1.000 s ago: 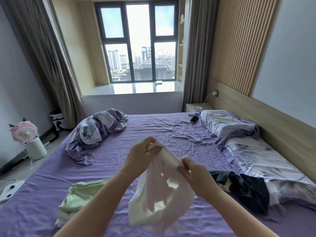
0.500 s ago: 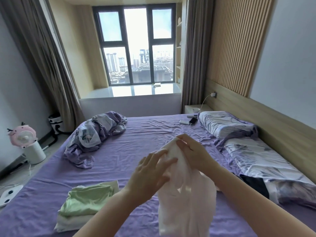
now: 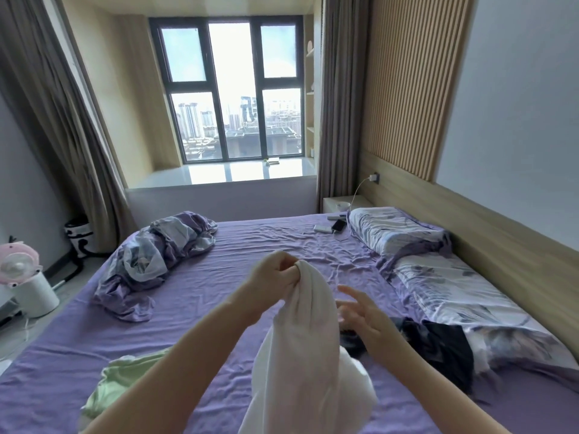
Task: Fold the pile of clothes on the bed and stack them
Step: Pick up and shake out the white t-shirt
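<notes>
Head view: the left hand (image 3: 275,277) pinches the top of a white garment (image 3: 308,349), which hangs above the purple bed (image 3: 250,245). Just right of the garment, the right hand (image 3: 365,317) hovers with fingers spread, holding nothing. Left of the garment lies folded green clothing (image 3: 125,386); right of it, dark clothes (image 3: 438,346)

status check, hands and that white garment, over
Left hand pinches white cloth garment, hanging. Right hand open beside it. Folded pale green garment on purple bed sheet. Nothing blocking.
</notes>
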### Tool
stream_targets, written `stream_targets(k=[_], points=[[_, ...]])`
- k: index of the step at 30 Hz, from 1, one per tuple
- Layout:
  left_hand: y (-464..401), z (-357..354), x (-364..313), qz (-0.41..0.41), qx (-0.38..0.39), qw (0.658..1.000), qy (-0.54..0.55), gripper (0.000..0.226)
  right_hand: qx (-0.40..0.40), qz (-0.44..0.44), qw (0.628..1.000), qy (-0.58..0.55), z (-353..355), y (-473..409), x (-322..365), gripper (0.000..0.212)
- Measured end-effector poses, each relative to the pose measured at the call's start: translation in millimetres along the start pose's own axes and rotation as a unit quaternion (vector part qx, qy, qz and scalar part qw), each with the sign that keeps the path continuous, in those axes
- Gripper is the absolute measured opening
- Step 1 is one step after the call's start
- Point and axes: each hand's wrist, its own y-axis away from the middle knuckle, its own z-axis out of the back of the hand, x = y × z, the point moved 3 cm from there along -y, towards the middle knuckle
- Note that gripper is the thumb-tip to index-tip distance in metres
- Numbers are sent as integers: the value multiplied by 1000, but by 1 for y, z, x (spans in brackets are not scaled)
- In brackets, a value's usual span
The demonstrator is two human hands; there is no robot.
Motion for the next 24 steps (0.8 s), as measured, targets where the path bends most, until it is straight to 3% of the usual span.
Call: stream_targets(k=[2, 5, 9, 13, 17, 19, 21, 24], points=[[0, 3, 1, 10, -14, 1000, -1, 13, -62, 68, 996, 19, -6, 3, 18, 53], [6, 5, 0, 13, -30, 999, -2, 19, -113, 150, 969, 160, -29, 8, 39, 32], [18, 10, -3, 6, -9, 1000, 26, 13, -139, 133, 971, 140, -43, -1, 40, 9], [26, 33, 6, 22, 41, 997, 62, 7, -46, 66, 994, 72, -37, -8, 38, 15], [33, 61, 21, 15, 54, 997, 45, 7, -31, 21, 999, 9, -28, -16, 48, 19], [34, 68, 26, 2, 60, 998, 23, 5, 19, -10, 1000, -11, -35, -21, 57, 19], [31, 73, 29, -40, 37, 998, -31, 17, 46, -22, 999, 3, -43, -26, 67, 20], [34, 65, 29, -105, -43, 986, -121, 33, 18, -30, 999, 5, -46, -37, 78, 21]])
